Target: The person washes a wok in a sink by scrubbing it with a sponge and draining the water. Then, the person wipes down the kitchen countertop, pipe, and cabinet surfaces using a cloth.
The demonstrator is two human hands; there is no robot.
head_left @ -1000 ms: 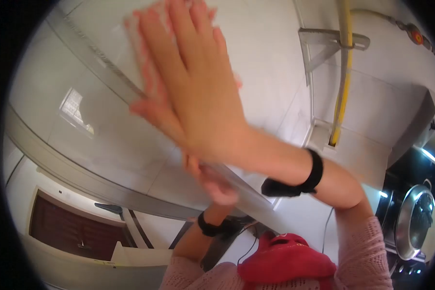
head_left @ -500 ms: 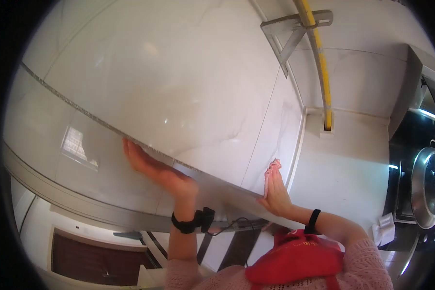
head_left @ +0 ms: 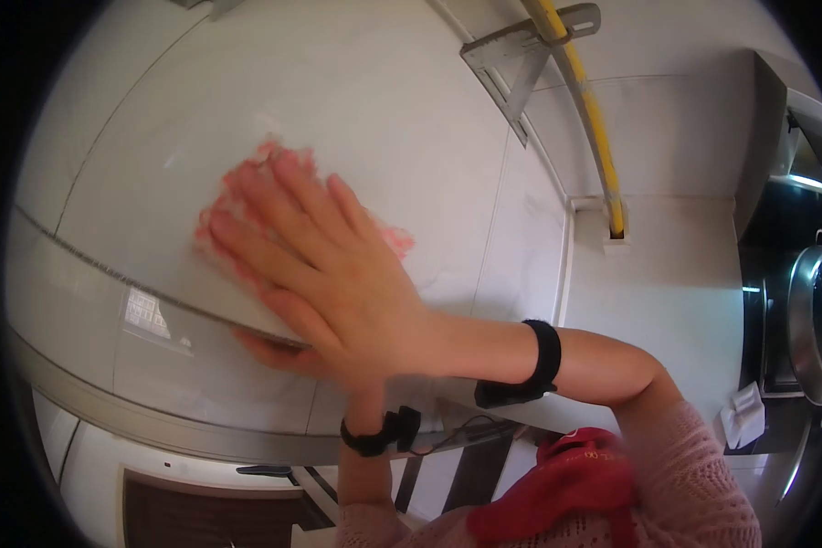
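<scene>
My right hand [head_left: 338, 265] lies with spread fingers over a pink-and-white cloth [head_left: 397, 241], holding it flat against a glossy white marbled surface [head_left: 411, 110]. The cloth shows around and between the fingers. Below it, my left hand [head_left: 279, 354] is at the dark rough edge [head_left: 128, 281] of that surface, its visible fingers stretched out. Much of the left hand is hidden behind my right hand and wrist. Each wrist wears a black band.
A yellow pipe [head_left: 594, 119] runs past a metal bracket [head_left: 511, 64]. At the right, a lidded pan [head_left: 804, 342] sits on a black stove [head_left: 758, 301], near a crumpled white paper [head_left: 742, 416]. A dark red panel [head_left: 210, 516] is at lower left.
My right hand has swept left across the white surface with the cloth, now in front of my left hand. The left hand stays near the edge. The view has shifted slightly.
</scene>
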